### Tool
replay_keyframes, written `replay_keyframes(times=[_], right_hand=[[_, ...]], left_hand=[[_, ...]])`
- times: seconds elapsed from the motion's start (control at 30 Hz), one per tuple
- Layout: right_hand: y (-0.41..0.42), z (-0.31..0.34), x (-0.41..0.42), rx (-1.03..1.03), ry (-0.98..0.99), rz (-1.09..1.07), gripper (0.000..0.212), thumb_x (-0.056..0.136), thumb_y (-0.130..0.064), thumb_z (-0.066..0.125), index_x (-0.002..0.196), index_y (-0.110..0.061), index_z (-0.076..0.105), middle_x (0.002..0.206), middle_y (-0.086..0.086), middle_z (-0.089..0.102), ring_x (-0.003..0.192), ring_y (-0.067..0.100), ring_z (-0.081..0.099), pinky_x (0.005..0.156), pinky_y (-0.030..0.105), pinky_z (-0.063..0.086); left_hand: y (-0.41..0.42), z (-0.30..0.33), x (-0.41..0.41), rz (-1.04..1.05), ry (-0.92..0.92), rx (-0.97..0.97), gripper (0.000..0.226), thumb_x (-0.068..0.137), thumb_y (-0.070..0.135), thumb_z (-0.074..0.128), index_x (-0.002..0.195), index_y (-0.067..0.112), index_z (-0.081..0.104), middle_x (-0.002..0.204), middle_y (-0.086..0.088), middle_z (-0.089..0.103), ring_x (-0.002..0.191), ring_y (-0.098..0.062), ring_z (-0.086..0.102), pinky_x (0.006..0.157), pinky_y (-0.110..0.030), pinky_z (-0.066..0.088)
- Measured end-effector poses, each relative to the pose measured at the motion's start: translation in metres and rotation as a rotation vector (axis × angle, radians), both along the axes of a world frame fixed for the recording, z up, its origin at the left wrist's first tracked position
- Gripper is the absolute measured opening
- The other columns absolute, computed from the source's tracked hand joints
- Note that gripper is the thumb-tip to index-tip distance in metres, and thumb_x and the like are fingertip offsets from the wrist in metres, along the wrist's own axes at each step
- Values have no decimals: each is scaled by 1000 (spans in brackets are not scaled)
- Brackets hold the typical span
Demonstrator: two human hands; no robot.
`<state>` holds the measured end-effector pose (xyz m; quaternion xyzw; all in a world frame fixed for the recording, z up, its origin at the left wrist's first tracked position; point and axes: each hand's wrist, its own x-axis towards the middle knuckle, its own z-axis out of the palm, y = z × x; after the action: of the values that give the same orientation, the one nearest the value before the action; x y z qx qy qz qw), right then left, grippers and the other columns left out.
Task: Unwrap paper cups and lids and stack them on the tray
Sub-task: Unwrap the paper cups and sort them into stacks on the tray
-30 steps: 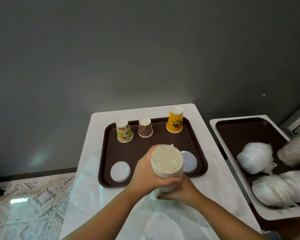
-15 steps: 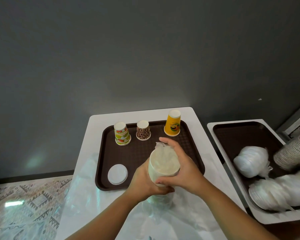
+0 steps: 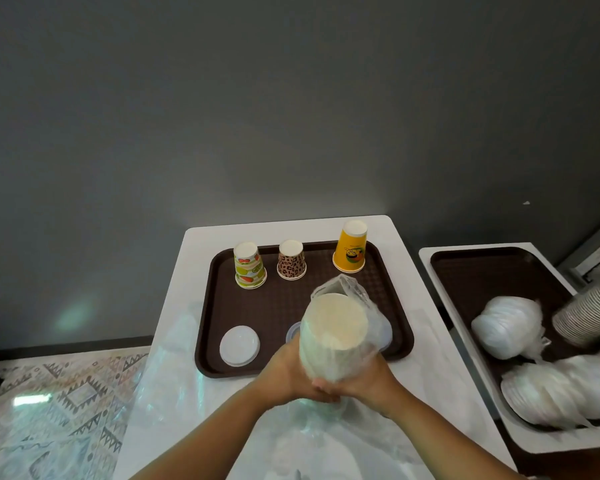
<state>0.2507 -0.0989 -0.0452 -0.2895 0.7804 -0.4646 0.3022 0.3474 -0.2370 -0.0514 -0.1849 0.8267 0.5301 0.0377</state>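
Note:
A plastic-wrapped stack of paper cups (image 3: 335,332) stands upright over the near edge of the brown tray (image 3: 219,327). My left hand (image 3: 286,372) and my right hand (image 3: 368,377) both grip its lower part, meeting at the base. On the tray's far side stand three upside-down cups: a fruit-print one (image 3: 249,265), a leopard-print one (image 3: 291,260) and a yellow one (image 3: 350,246). A white lid (image 3: 239,345) lies at the tray's near left. A second lid (image 3: 292,332) shows partly behind the wrapped stack.
Loose clear plastic wrap (image 3: 174,403) covers the white table's near side. To the right, a second brown tray (image 3: 478,271) holds wrapped bundles of lids (image 3: 508,327) and a lying stack of cups (image 3: 589,313). A patterned floor (image 3: 56,403) lies to the left.
My right hand came off the top of the wrapped stack and dropped to its base beside my left hand. The stack now stands a little further right.

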Motion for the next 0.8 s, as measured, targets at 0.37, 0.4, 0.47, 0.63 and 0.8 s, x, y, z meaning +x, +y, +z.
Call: replay_keyframes(times=[0.37,0.4,0.47,0.63,0.8], right_hand=[[4,-5,-1,33,-179,118,64,64,10,81,113,-12,47,98,-10,55,80,-23,56,66,0,43],[6,-8,-1,45,-191,130,63,63,15,79,114,-9,49,98,-5,58,80,-17,61,66,4,46],[7,-19,-2,62,-172,123,63,61,11,82,112,-8,52,98,-5,60,85,-14,62,71,6,47],[7,-31,-5,114,-137,171,62,72,6,76,100,-35,41,100,-17,52,85,-2,59,76,7,46],[10,-36,-4,146,-88,193,60,76,2,74,94,-42,37,97,-20,49,83,-2,56,74,3,43]], left_hand=[[9,51,-9,74,363,112,96,47,27,89,131,33,43,124,22,57,118,-2,53,94,-11,40],[10,49,-8,97,353,102,87,47,32,87,124,34,47,120,25,58,114,1,55,90,-9,41],[11,42,-7,120,327,92,81,46,36,84,118,36,48,114,33,58,109,7,55,87,-5,40],[10,13,-1,170,221,113,83,39,42,84,114,29,51,110,14,66,105,-3,61,86,-13,47],[10,0,-4,160,141,113,76,38,39,83,108,30,53,104,12,66,95,5,62,80,-14,50]])
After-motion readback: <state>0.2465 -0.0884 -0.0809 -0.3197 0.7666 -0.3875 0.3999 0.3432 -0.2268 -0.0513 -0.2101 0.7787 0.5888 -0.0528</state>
